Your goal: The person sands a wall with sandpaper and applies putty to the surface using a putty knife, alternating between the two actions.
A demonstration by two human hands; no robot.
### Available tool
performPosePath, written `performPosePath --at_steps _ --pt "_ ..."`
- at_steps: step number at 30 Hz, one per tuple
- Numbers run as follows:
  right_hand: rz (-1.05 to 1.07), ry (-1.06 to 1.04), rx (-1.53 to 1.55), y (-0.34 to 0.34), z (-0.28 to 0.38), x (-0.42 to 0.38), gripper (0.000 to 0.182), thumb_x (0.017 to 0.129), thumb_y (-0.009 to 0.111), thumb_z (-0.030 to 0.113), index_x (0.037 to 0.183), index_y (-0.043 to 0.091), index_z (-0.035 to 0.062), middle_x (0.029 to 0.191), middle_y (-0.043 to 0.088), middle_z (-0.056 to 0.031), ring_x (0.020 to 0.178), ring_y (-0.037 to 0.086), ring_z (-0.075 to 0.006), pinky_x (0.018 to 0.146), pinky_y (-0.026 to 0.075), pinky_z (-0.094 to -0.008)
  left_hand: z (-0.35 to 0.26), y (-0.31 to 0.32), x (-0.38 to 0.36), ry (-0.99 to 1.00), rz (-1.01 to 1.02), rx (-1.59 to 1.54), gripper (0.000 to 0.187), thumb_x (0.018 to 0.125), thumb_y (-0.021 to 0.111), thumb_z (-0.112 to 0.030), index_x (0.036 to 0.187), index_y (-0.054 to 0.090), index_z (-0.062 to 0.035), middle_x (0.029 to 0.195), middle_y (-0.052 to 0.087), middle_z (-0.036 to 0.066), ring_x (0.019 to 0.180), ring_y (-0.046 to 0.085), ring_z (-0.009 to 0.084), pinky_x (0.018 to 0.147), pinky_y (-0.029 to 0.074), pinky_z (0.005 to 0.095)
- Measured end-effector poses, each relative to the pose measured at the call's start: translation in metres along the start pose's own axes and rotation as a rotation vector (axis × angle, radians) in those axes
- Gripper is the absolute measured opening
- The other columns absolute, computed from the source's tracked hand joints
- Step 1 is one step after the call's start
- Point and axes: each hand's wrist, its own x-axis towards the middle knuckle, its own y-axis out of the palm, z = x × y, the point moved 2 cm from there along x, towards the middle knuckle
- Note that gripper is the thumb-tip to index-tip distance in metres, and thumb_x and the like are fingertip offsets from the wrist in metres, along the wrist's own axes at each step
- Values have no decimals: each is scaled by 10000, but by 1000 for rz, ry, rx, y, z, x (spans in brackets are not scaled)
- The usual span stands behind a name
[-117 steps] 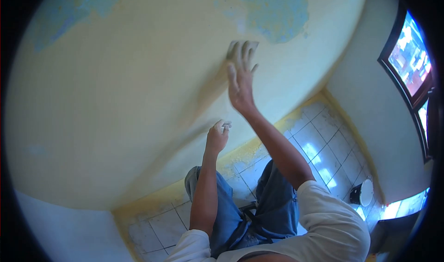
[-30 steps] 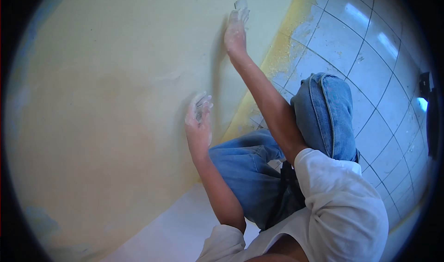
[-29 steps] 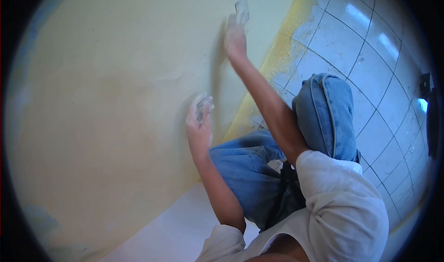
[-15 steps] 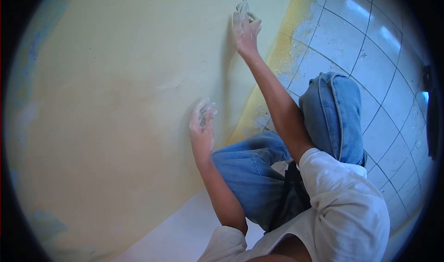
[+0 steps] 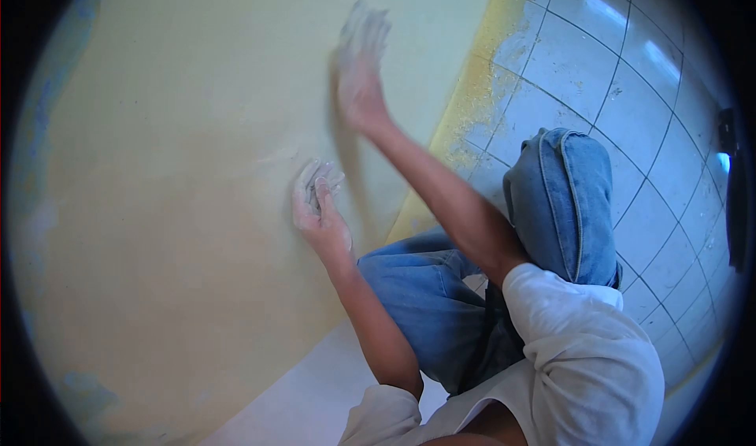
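Note:
My right hand [image 5: 362,72] is up against the pale yellow wall [image 5: 197,209], fingers pointing up and stretched out. Motion smears them, and whether anything lies under the palm or between the fingers cannot be made out. Lower down and closer to me, my left hand [image 5: 319,202] is at the wall with its fingers curled and the thumb folded over. Something greyish shows inside that grip, too indistinct to name. White dust coats the fingers of both hands.
My bent legs in blue jeans [image 5: 563,202] are right of the wall. White floor tiles [image 5: 567,60] extend beyond, with yellowish dust [image 5: 472,103] along the wall's foot. A dark object [image 5: 736,194] stands at the far right. Bluish patches [image 5: 39,123] mark the wall's left side.
My right hand has swept left across the wall, and its fingers have straightened from a pinch on a small greyish piece. My left hand has shifted slightly left, still curled.

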Motion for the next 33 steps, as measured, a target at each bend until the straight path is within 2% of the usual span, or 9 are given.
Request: performPosePath --at_steps 4,7,10,15,20,24,27,30,33 --pt "3 179 83 15 32 -30 823 1157 454 320 1731 15 -73 1776 -91 -397 1639 -132 -594 1340 -17 -637 5 -1 -1 17 -37 53 309 1135 523 -34 1402 649 59 1303 735 195 1070 758 252 968 592 379" --pt "90 124 34 20 47 -56 779 1174 415 275 1722 0 -92 1769 -100 -406 1634 -127 -602 1348 24 -634 13 -4 15 92 -95 14 321 1144 514 -52 1417 645 54 1291 736 190 1077 754 247 929 603 368" --pt "-38 32 -50 8 -31 8 818 1172 429 326 1725 -13 -83 1769 -115 -401 1638 -139 -587 1352 22 -626 -4 -4 2 -14 -73 -68 313 1144 530 -61 1411 644 55 1280 737 189 1101 751 243 923 605 364" --pt "58 153 85 9 30 -35 879 1151 468 377 1732 -18 -70 1791 -119 -360 1648 -136 -568 1351 -20 -613 -6 11 1 97 -62 27 295 1139 554 -63 1392 641 59 1254 745 189 1056 762 240 918 608 358" --pt "35 63 -50 7 -55 10 889 1154 452 409 1735 -29 -63 1789 -139 -358 1649 -164 -554 1350 -29 -616 -9 3 -7 67 -42 -15 277 1139 580 -81 1370 643 58 1231 749 179 1008 764 230 888 613 348" --pt "73 207 118 12 29 -45 843 1176 403 404 1736 -26 -56 1784 -108 -376 1653 -147 -550 1352 -28 -612 -14 17 -5 70 -19 47 265 1128 596 -80 1354 652 47 1224 756 159 1027 761 211 916 601 342" --pt "14 245 -56 11 8 -8 845 1184 374 434 1733 -35 -60 1792 -103 -359 1655 -142 -545 1353 -18 -611 -19 12 0 72 21 59 275 1120 613 -90 1358 654 42 1214 762 153 1035 761 201 924 590 340" --pt "-178 297 152 -7 -68 42 844 1182 375 430 1731 -29 -68 1803 -98 -335 1653 -139 -551 1354 -21 -612 -11 13 -9 26 61 37 285 1115 626 -103 1360 653 40 1210 764 156 1031 762 202 923 580 337" --pt "-27 336 89 -1 -30 -10 797 1194 327 411 1719 6 -94 1797 -52 -352 1655 -101 -553 1361 -16 -610 -13 22 -8 23 103 21 294 1110 635 -110 1363 649 38 1207 765 155 1027 761 202 926 571 330"
